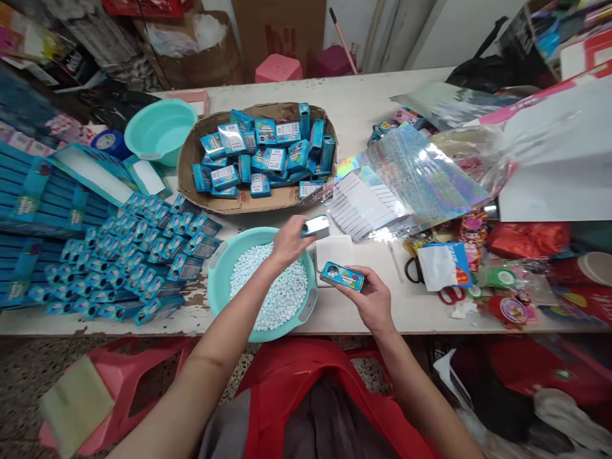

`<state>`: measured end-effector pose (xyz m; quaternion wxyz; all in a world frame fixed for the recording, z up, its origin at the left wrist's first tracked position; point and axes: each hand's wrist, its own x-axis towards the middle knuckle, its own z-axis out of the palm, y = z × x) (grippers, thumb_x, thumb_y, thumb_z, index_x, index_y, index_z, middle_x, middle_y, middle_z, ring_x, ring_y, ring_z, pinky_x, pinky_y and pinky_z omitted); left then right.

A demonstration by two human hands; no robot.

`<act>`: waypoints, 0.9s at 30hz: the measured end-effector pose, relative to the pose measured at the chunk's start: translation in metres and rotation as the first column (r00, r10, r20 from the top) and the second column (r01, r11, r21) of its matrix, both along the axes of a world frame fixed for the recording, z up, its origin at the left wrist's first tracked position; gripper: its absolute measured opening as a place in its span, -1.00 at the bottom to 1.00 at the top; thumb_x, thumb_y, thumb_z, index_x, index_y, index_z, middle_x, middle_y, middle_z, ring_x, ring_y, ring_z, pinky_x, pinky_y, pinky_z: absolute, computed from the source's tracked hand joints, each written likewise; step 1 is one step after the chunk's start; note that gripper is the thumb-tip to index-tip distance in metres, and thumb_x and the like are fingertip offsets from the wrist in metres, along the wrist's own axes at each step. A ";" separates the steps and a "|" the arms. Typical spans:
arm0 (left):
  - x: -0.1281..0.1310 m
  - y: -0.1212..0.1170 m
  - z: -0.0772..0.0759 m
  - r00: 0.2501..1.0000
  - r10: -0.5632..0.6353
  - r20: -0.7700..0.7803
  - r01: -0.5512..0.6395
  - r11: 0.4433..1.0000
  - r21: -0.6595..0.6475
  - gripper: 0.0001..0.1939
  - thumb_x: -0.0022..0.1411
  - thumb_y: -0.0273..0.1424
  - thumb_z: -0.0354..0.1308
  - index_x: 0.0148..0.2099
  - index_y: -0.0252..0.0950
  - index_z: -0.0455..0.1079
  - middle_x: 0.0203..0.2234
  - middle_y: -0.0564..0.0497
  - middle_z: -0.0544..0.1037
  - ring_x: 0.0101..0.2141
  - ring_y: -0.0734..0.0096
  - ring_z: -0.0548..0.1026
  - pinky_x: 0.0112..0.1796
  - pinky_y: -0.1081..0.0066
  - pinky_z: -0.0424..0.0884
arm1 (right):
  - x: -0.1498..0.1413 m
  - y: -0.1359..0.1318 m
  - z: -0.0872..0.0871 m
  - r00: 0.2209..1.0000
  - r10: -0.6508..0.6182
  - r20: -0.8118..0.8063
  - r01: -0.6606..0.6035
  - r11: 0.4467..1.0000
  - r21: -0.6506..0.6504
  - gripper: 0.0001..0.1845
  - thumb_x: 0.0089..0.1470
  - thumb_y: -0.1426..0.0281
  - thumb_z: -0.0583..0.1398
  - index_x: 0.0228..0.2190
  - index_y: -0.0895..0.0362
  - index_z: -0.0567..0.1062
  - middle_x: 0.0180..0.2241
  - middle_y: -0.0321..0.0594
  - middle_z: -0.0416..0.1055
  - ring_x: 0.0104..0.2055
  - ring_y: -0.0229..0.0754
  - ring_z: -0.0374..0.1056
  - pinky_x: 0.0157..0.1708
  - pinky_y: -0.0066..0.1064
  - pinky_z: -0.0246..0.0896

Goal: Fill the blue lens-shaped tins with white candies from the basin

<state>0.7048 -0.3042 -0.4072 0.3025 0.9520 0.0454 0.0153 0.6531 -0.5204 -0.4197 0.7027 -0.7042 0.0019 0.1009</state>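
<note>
My right hand point(374, 298) is closed around a small blue candy box point(342, 276), its printed front facing up and a round opening at its left end. My left hand point(288, 243), above the right part of a turquoise basin point(215, 290), pinches a small silvery container point(316, 225) with rounded ends; its exact kind is unclear. Many small pale candies point(272, 296) fill the basin below my left forearm. Beneath the two held things lies a whitish flat tray point(335, 247), partly covered by them.
A cardboard tray point(248, 203) of blue boxes stands behind the basin. Upright blue boxes point(157, 242) crowd the left side. Another turquoise basin point(160, 131) sits farther back. Holographic sheets point(421, 172), scissors point(414, 269) and packaging lie to the right.
</note>
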 end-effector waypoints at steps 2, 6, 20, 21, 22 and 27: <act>-0.047 0.042 0.026 0.958 0.266 0.108 -0.269 0.963 0.010 -0.60 0.14 -0.21 0.18 -0.01 -0.26 0.30 -0.13 -0.08 0.48 -0.17 0.24 0.45 -0.17 0.32 0.36 | 0.005 0.004 -0.006 0.998 -0.052 -0.017 0.053 0.997 0.054 -0.55 -0.30 0.27 0.44 -0.30 0.08 0.48 -0.32 -0.25 0.49 -0.28 -0.14 0.43 -0.22 -0.24 0.38; -0.157 0.124 0.048 0.671 0.738 0.070 -0.715 0.619 0.324 -0.49 0.05 -0.10 0.16 0.01 -0.25 0.32 -0.21 -0.11 0.52 -0.20 0.03 0.48 -0.19 0.15 0.37 | 0.015 0.017 -0.013 0.990 -0.131 -0.051 0.136 0.985 0.108 -0.52 -0.34 0.30 0.44 -0.30 0.08 0.48 -0.34 -0.29 0.48 -0.31 -0.18 0.42 -0.24 -0.25 0.39; -0.231 0.169 -0.053 0.418 0.908 0.003 -0.889 0.409 0.205 -0.40 0.16 -0.26 0.06 0.20 -0.37 0.11 0.10 -0.30 0.24 0.12 -0.15 0.21 0.04 -0.08 0.17 | 0.011 0.068 -0.008 0.987 0.161 -0.021 -0.162 0.985 -0.057 -0.50 -0.35 0.24 0.44 -0.30 0.08 0.48 -0.34 -0.27 0.49 -0.29 -0.12 0.42 -0.21 -0.18 0.37; -0.226 0.158 -0.048 0.465 0.885 0.023 -0.873 0.454 0.178 -0.44 0.20 -0.25 0.03 0.19 -0.36 0.12 0.12 -0.32 0.21 0.14 -0.18 0.16 0.06 -0.13 0.12 | 0.009 0.070 -0.008 0.986 0.166 -0.021 -0.167 0.983 -0.070 -0.50 -0.35 0.23 0.44 -0.29 0.08 0.48 -0.33 -0.26 0.49 -0.29 -0.11 0.42 -0.21 -0.18 0.37; -0.219 0.144 -0.044 0.529 0.848 0.029 -0.841 0.519 0.150 -0.50 0.23 -0.25 -0.01 0.16 -0.36 0.17 0.11 -0.33 0.22 0.15 -0.19 0.14 0.07 -0.15 0.08 | 0.007 0.071 -0.008 0.985 0.172 -0.023 -0.173 0.982 -0.079 -0.49 -0.34 0.22 0.44 -0.28 0.09 0.48 -0.32 -0.26 0.49 -0.28 -0.11 0.42 -0.21 -0.18 0.37; -0.164 0.053 -0.063 0.825 0.546 -0.142 -0.554 0.833 -0.013 -0.77 -0.01 -0.27 0.29 -0.28 -0.21 0.42 -0.29 -0.12 0.49 -0.16 0.08 0.42 -0.07 0.17 0.31 | -0.003 0.084 -0.007 0.976 0.213 -0.038 -0.215 0.973 -0.080 -0.49 -0.33 0.21 0.44 -0.28 0.08 0.48 -0.33 -0.26 0.49 -0.29 -0.12 0.41 -0.22 -0.20 0.36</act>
